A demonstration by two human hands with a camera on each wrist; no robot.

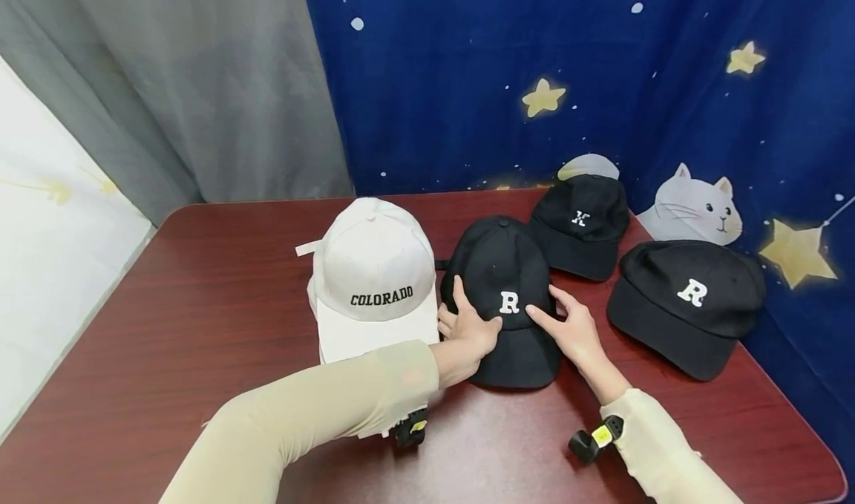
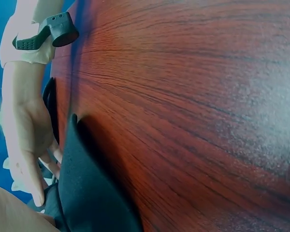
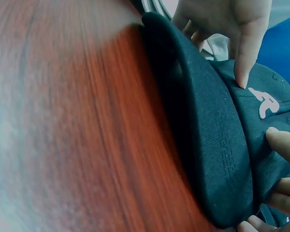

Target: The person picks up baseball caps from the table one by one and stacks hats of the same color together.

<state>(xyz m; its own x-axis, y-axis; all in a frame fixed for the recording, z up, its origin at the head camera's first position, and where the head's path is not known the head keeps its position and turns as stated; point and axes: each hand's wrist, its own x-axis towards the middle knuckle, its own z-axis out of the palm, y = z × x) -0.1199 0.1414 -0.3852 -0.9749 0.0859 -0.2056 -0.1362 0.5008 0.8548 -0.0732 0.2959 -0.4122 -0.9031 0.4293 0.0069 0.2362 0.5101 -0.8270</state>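
A black baseball cap (image 1: 504, 266) with a white letter R lies between both hands, its brim toward me. My left hand (image 1: 470, 333) holds the left side of its crown, thumb at the front beside the letter. On the opposite side, my right hand (image 1: 574, 332) grips the crown with the thumb near the R and the fingers around the edge. In the right wrist view, both thumbs touch the cap's front (image 3: 261, 140), above the brim. The left wrist view shows the brim (image 2: 94, 183) just over the tabletop; much of the left hand is cut off there.
White caps, the top one reading COLORADO (image 1: 374, 266), sit stacked against the left hand. A smaller black cap (image 1: 581, 226) stands behind at right, another black R cap (image 1: 688, 303) near the right table edge. The reddish-brown table (image 1: 200, 303) meets curtains (image 1: 434, 81) at the back.
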